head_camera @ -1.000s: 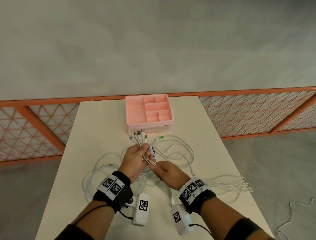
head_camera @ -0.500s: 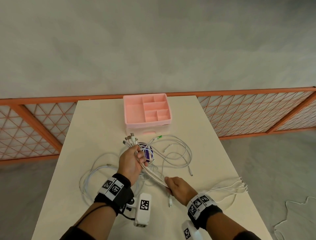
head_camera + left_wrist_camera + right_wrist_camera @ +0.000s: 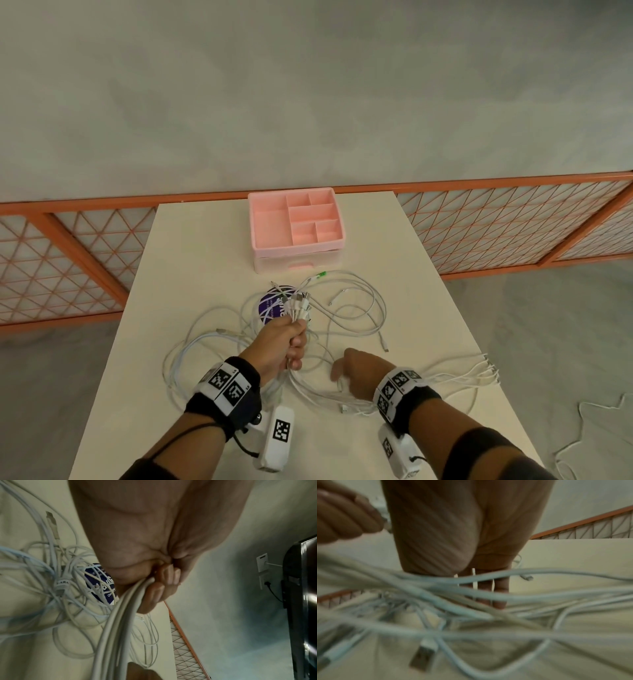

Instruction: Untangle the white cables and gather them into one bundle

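Observation:
My left hand [image 3: 291, 344] grips a bunch of white cables [image 3: 359, 308] just below their plug ends [image 3: 298, 305], which fan up out of the fist. In the left wrist view the curled fingers [image 3: 161, 586] close round several thick strands [image 3: 120, 622]. My right hand [image 3: 346, 370] hovers low over the loose strands to the right of the left hand, and its straight fingers [image 3: 500, 588] hold nothing while cables [image 3: 471, 597] cross in front of them. More loops lie left [image 3: 191, 356], and cable ends trail to the table's right edge [image 3: 486, 370].
A pink compartment organizer [image 3: 296, 222] stands at the far middle of the cream table [image 3: 205, 240]. A round purple label [image 3: 269, 306] lies under the cables. Orange lattice fencing [image 3: 496, 222] runs behind. Another white cable lies on the floor at right [image 3: 599, 428].
My right hand slid down and to the right along the strands while holding them, then let go and now hovers with its fingers straight. My left hand kept its grip on the bunch.

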Motion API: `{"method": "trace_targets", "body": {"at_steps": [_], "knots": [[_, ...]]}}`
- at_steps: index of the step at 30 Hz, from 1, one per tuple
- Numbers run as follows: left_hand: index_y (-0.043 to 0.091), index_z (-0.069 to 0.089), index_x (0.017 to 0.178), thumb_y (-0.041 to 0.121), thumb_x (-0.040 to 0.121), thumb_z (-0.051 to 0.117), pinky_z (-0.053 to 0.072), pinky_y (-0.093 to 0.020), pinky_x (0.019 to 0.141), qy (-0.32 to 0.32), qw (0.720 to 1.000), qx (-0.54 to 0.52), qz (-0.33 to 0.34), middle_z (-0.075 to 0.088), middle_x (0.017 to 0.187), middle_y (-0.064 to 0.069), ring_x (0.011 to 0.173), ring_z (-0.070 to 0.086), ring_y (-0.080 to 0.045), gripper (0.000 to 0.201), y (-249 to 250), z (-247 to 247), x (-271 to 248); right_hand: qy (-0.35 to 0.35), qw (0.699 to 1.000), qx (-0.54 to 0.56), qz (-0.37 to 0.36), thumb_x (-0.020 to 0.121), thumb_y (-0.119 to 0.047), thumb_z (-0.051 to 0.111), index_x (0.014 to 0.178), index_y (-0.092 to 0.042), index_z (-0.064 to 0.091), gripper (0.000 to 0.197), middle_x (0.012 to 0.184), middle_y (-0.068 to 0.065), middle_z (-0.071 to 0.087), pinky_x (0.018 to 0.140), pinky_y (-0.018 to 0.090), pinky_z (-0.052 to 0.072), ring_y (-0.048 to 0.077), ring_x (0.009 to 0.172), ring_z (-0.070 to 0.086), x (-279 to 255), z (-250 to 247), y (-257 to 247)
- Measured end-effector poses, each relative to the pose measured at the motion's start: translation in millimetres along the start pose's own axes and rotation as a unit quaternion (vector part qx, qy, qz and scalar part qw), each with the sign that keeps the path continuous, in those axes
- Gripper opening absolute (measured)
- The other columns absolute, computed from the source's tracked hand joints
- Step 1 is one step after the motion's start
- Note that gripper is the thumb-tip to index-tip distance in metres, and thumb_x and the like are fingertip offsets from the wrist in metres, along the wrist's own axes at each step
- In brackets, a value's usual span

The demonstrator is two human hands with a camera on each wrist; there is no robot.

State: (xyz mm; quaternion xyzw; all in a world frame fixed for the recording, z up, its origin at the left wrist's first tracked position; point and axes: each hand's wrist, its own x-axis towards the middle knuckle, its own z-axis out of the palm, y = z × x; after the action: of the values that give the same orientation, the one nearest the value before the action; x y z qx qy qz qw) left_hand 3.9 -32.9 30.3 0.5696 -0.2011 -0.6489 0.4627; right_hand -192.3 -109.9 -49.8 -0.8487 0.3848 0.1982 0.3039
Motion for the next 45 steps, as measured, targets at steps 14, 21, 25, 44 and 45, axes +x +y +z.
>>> {"method": "trace_targets", "body": {"at_steps": [14,21,25,44,45], "knots": [[0.014,0.041,0.079,0.013,0.106,0.043,0.032,-0.025,0.047,0.062,0.992,-0.070,0.086,0.035,0.058,0.002,0.046,0.030,-0.011,0.026,21,0,3,0.311,0.836,0.451,0.011,0.090,-0.014,0.069,0.073,-0.016,0.066,0.018,0.073,0.001,0.070,0.067,0.030,0.049,0.016,0.068,0.063,-4,-80,-7],[0.014,0.046,0.081,0.007,0.104,0.040,0.030,-0.028,0.051,0.070,0.988,-0.106,0.093,0.035,0.056,0.002,0.044,0.031,-0.010,0.025,30,6,3,0.500,0.611,0.609,-0.079,0.098,-0.011,0.057,0.090,-0.009,0.061,0.009,0.064,0.006,0.061,0.052,0.029,0.050,0.020,0.055,0.056,-27,-163,-47],[0.014,0.046,0.081,0.010,0.105,0.042,0.029,-0.028,0.051,0.076,0.984,-0.116,0.108,0.034,0.057,0.002,0.045,0.030,-0.011,0.025,31,9,5,0.420,0.722,0.538,-0.117,0.096,-0.009,0.060,0.085,-0.007,0.062,0.011,0.054,0.003,0.054,0.045,0.029,0.043,0.023,0.045,0.052,-28,-153,-77],[0.005,0.055,0.087,0.032,0.106,0.042,0.038,-0.032,0.053,0.150,0.969,-0.068,0.183,0.043,0.058,-0.001,0.046,0.043,-0.014,0.036,23,2,27,0.284,0.871,0.386,-0.112,0.093,-0.012,0.059,0.091,-0.012,0.056,0.003,0.068,0.003,0.068,0.053,0.026,0.049,0.011,0.053,0.061,-9,-83,-105],[0.006,0.054,0.086,0.034,0.106,0.042,0.037,-0.032,0.054,0.151,0.968,-0.073,0.188,0.044,0.058,-0.001,0.047,0.043,-0.015,0.037,25,0,26,0.292,0.884,0.349,-0.103,0.092,-0.014,0.058,0.090,-0.014,0.056,0.003,0.069,0.004,0.067,0.057,0.032,0.052,0.016,0.058,0.062,-4,-78,-96]]}}
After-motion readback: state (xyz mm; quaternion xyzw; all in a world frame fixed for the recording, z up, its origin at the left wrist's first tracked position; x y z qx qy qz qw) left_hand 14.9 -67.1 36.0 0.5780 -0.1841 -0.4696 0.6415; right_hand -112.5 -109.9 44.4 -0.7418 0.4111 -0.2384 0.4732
